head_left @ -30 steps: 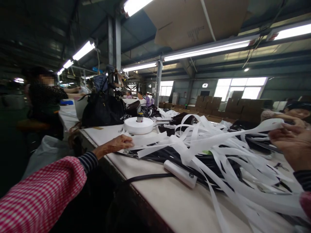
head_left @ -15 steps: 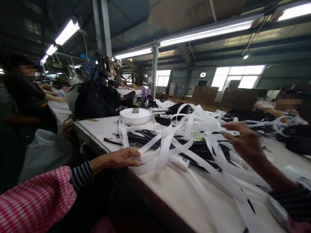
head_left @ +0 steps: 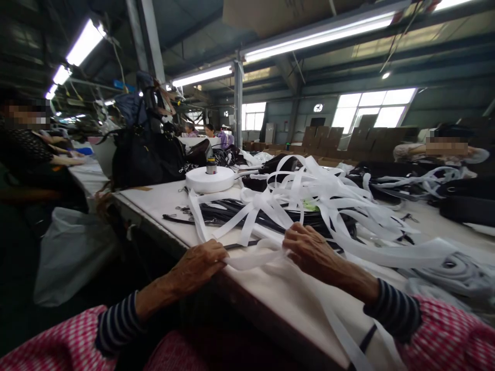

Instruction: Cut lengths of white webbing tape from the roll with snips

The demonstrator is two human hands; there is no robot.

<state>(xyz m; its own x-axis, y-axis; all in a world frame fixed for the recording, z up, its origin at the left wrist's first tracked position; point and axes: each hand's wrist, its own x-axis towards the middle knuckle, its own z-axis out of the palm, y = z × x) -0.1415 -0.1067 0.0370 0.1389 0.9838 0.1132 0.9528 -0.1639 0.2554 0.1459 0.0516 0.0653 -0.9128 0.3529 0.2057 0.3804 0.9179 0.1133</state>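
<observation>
Between my two hands, at the table's front edge, runs a length of white ribbon-like tape [head_left: 253,262]. My left hand [head_left: 204,260] pinches its left end, fingers closed. A short way to the right, my right hand [head_left: 307,247] is closed on the same tape, and a tail of it hangs down the tabletop below. Beyond my hands lies a tangled heap of white tape [head_left: 309,185]. Under the heap is a bundle of black straps [head_left: 224,214], some with metal clips at the left. A flat white tape roll [head_left: 211,180] lies behind them.
Black bags [head_left: 149,154] are piled at the back left of the white table [head_left: 154,198]. A pale plastic bag [head_left: 73,252] hangs by its left side. Coiled strips [head_left: 456,270] lie at the right. Co-workers sit at the left and far right.
My right hand has come left and down from the tape heap to grip the strip near my left hand. My left hand has closed on the tape. The view has shifted slightly.
</observation>
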